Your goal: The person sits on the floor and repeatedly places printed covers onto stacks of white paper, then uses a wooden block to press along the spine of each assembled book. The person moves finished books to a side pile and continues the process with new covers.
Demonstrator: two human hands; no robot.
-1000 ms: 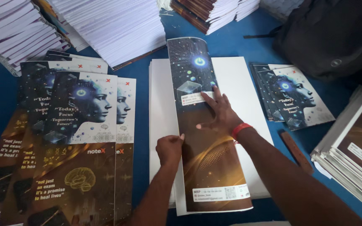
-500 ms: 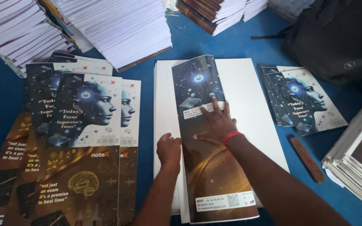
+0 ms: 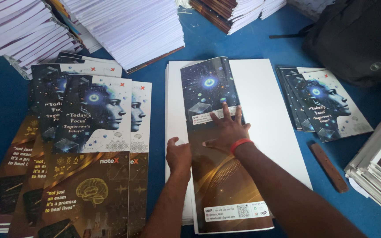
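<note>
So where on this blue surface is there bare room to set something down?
Bare blue table lies between the white sheet stack and the black bag, and right of the brown strip. The left side is crowded with fanned printed covers and paper piles.

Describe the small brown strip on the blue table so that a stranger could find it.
Start at the black backpack at the blue table's far right. Below it lies a small stack of printed covers, then the brown wooden strip. It alone is narrow, plain and unprinted.
</note>
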